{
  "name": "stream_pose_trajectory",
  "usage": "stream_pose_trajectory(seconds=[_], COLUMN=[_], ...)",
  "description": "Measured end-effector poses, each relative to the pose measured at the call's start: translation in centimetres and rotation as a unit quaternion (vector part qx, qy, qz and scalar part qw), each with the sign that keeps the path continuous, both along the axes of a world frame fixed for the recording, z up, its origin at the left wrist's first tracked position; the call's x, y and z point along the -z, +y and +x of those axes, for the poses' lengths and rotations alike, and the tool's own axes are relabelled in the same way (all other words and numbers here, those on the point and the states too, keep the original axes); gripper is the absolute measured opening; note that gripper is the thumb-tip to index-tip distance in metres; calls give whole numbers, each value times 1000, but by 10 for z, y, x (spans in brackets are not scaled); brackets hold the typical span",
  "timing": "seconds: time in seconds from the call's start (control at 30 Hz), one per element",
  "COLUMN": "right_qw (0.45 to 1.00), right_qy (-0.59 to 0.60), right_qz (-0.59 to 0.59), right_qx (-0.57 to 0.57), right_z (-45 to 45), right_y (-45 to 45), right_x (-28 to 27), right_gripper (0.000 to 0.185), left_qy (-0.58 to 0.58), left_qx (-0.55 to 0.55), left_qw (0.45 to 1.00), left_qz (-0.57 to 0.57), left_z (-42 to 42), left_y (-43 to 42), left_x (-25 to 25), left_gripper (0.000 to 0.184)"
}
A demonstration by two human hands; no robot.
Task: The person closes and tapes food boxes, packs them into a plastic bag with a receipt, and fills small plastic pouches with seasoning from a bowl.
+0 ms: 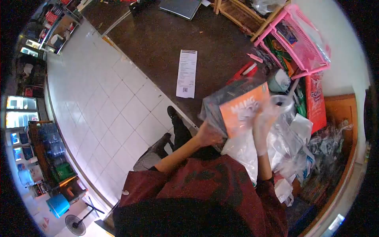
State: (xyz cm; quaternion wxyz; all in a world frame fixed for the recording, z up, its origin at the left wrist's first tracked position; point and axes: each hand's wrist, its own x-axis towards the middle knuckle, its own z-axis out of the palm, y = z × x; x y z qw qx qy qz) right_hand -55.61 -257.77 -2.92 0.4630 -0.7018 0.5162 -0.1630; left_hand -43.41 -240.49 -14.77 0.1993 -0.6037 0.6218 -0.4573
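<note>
An orange-labelled package (pixel 242 112), with dark sides under clear plastic and white lettering beginning "MANG", is tilted in front of me above the counter's near edge. My left hand (pixel 209 135) grips its lower left corner. At the package's right edge is my right hand (pixel 261 125), smeared by motion, so whether it grips the package is unclear. A clear plastic cup (pixel 281 103) shows just beyond my right hand. Below and right of that hand lie crumpled clear plastic bags (pixel 282 136).
A printed receipt (pixel 186 74) lies on the dark counter (pixel 154 43), with a laptop (pixel 181 7) behind. To the right stand a pink basket (pixel 298 43), a wicker rack (pixel 241 16), a tape roll (pixel 279 81) and a red pack (pixel 315 100). White floor tiles (pixel 106 98) lie left.
</note>
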Motion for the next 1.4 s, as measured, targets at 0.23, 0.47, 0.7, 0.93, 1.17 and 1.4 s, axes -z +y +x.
stream_pose_trajectory(seconds=[0.23,0.47,0.7,0.93,1.17,1.4], right_qw=[802,944,974,895,891,932], right_qy=[77,-93,-190,-66,109,148], right_qz=[-416,-47,14,-258,-381,-316], right_qx=[-421,-312,-119,-358,-221,-104], right_z=[34,69,92,92,30,-30], right_y=[68,84,85,36,-230,-305], right_x=[-1,7,16,6,-1,27], right_gripper=[40,41,59,76,23,16], left_qy=[-952,-981,-968,-947,-777,-813], left_qx=[116,155,-8,41,-5,13], left_qw=[209,-19,-178,-278,-621,-563], left_qz=[193,116,176,154,102,147], left_z=[62,88,58,50,47,42], left_y=[-21,-17,8,4,7,-1], left_x=[-69,-108,-111,-132,-90,-98], left_gripper=[64,45,70,87,36,24])
